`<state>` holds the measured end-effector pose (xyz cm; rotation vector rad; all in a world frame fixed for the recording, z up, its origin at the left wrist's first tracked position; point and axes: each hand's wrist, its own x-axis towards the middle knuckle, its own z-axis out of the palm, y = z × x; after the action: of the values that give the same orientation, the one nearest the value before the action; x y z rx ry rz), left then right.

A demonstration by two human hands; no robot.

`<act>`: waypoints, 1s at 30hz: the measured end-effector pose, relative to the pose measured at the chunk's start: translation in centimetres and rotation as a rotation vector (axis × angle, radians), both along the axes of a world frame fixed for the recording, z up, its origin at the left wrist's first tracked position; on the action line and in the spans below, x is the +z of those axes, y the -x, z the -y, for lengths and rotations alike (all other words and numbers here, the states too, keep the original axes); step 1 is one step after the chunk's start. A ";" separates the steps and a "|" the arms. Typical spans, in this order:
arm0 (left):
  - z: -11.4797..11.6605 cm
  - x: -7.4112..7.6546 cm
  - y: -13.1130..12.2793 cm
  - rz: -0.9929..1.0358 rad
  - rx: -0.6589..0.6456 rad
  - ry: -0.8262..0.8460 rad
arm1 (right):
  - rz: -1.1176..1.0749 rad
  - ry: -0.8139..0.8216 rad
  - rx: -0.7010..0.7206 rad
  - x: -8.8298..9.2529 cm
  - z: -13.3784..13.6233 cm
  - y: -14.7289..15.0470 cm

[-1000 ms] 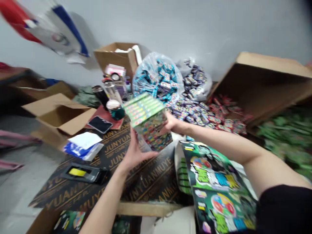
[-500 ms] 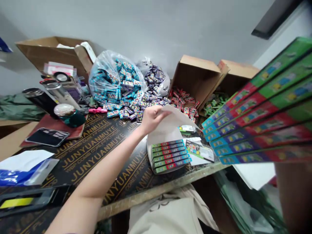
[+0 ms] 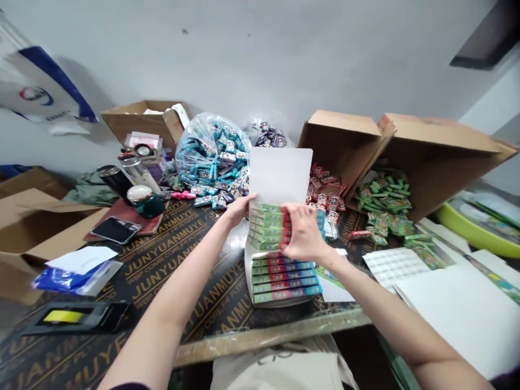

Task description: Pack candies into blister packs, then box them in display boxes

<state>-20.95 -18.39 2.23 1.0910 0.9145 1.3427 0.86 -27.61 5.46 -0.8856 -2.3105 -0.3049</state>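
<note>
A white box (image 3: 248, 287) lies with its lid (image 3: 280, 173) raised, at the middle of the table. In its lower part lies a row of thin packs (image 3: 284, 281) with green, red, purple and blue sections. Another bundle of the same packs (image 3: 266, 225) is just above that row, against the base of the lid. My right hand (image 3: 304, 233) is closed across this bundle, thumb below and fingers above. My left hand (image 3: 240, 210) is closed at the lid's left edge, by the bundle's green end; its fingers are partly hidden behind.
Behind stand a plastic bag of blue-wrapped sweets (image 3: 213, 149), a bag of purple ones (image 3: 268, 135), and cartons spilling red (image 3: 325, 189) and green sweets (image 3: 384, 195). To the left are a phone (image 3: 116, 229), flasks (image 3: 138, 172) and a black tape dispenser (image 3: 77, 318). White sheets (image 3: 450, 303) lie right.
My right hand has brought the bundle of packs from the far right into the box. The lid now stands more upright, and my left hand has shifted down to its left edge.
</note>
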 end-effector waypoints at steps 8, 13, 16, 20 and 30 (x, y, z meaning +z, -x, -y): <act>-0.6 -3.9 0.4 -0.028 0.099 0.036 | 0.325 0.082 -0.047 -4.9 -2.4 1.6; 0.3 -3.1 -0.6 -0.081 0.264 -0.025 | 0.462 0.160 -0.056 -4.3 -3.2 2.5; 2.9 -3.2 -0.8 -0.137 0.428 -0.147 | 0.498 0.185 -0.065 -4.3 -3.8 3.0; 6.7 -6.1 -1.5 -0.389 0.578 -0.333 | 0.463 0.220 0.017 -4.5 -4.4 2.6; 8.8 -11.4 -5.0 -0.203 0.422 -0.104 | -0.298 0.475 0.078 -5.4 -9.2 -5.4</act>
<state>-15.97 -27.20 -9.18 1.1709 1.2894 1.6577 6.28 -18.41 0.06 -0.9828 -2.1560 0.4030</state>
